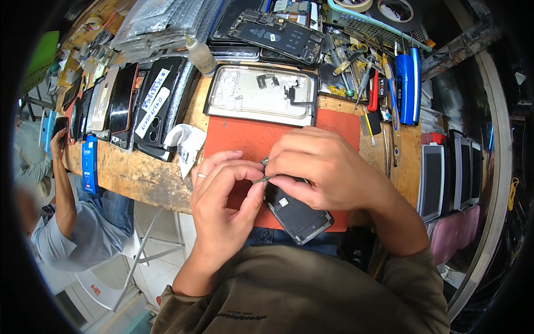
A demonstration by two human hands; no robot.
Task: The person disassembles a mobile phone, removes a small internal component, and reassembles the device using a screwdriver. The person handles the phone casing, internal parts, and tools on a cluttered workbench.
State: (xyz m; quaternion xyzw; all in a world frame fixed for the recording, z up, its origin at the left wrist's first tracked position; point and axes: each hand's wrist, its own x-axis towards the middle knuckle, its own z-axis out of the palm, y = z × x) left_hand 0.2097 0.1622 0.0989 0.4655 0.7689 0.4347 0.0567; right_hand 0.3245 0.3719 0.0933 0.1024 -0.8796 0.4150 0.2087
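My left hand [225, 192], with a ring on one finger, pinches a small dark part [260, 180] between thumb and forefinger. It looks like a little phone component, but its exact kind is too small to tell. From the other side my right hand [320, 170] closes its fingertips on the same spot, touching the part. Just below both hands a black phone screen assembly [297, 214] lies back side up and slanted on the red mat [233, 133]. A small pale square shows on it, and its upper end is hidden by my right hand.
Beyond the mat sits a white tray [233, 92] with small dark pieces. An opened phone [275, 36] rests behind it. Screwdrivers [364, 75] and blue tools [409, 86] stand right. Phones [122, 100] line the left; a seated person [83, 234] holds a phone there.
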